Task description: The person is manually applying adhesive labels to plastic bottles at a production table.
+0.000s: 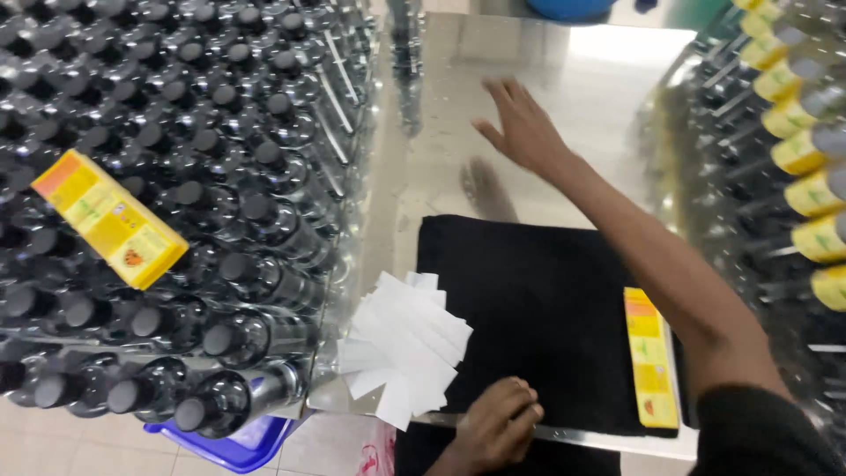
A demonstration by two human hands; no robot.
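Note:
My right hand (522,126) reaches far forward over the shiny metal table (582,79), fingers spread and holding nothing. My left hand (498,425) rests at the near edge of a black cloth (529,308), fingers curled and touching the edge of a fanned pile of white paper strips (401,345). A yellow label strip (650,357) lies on the right edge of the cloth.
A big stack of clear bottles with black caps (194,176) lies on its side at the left, a yellow carton (110,217) resting on it. Bottles with yellow labels (806,150) are stacked at the right. A blue crate (238,441) shows at the bottom left.

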